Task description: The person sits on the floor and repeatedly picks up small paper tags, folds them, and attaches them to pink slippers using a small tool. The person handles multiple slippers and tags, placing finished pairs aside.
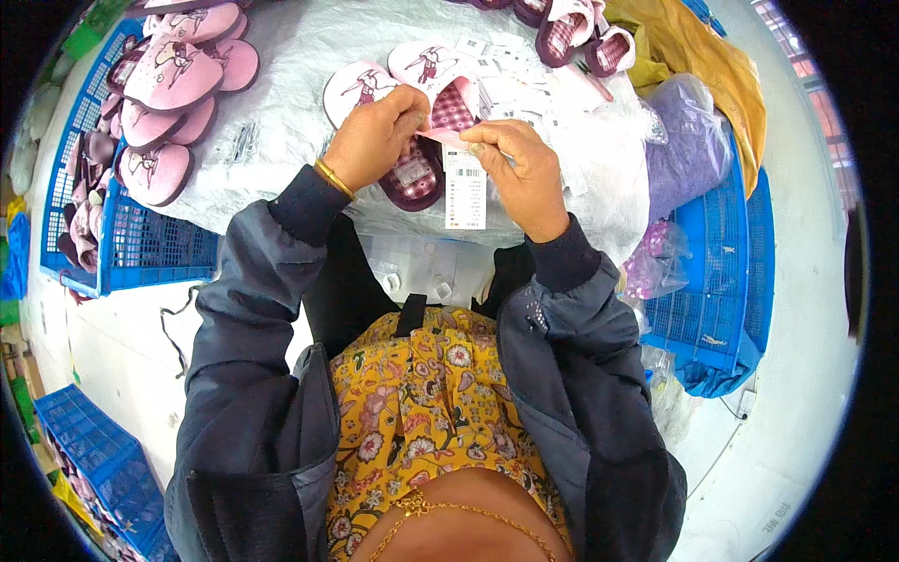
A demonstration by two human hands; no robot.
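In front of me on the wrapped surface lies a pair of pale pink slippers (423, 67) with a printed figure on the uppers and a plum-and-white checked lining. My left hand (379, 136) is closed, its fingertips pinching the pink edge of the nearer slipper's opening. On the other side of that edge, my right hand (524, 173) pinches with thumb and forefinger. A white printed tag (465, 199) hangs just below the right fingertips. Whether its fastening is through the fabric is hidden by the fingers. Below the left hand shows a checked insole (412, 176).
Pink slippers (178, 75) are stacked at the left, beside a blue crate (154, 248). Loose white tags (524, 80) are spread beyond my hands, with more checked slippers (571, 33) farther off. Blue crates (702, 300) and a purple bag (688, 140) stand to the right.
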